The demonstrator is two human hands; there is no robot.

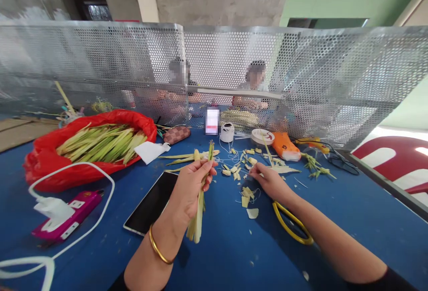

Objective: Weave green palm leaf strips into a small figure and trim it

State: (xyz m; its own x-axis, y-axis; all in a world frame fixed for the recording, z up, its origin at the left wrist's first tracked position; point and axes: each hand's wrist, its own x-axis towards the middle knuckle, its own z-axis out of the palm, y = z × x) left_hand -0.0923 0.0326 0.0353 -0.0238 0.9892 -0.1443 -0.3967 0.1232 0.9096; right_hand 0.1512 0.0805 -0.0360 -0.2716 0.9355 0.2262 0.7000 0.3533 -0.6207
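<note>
My left hand (190,188) is closed around a bundle of green-yellow leaf strips (199,213), held upright over the blue table (234,246); a gold bangle sits on that wrist. My right hand (269,179) rests on the table with its fingers pinched at a thin white thread among cut leaf scraps (245,193). Yellow-handled scissors (290,224) lie under my right forearm.
A red bag of leaf strips (96,146) lies at left, a phone (152,202) beside my left hand, a pink power strip with white charger (65,215) nearer left. Thread spool (227,132), tape roll (262,136) and orange glue gun (284,147) stand by the perforated metal screen (234,59); two people sit behind it.
</note>
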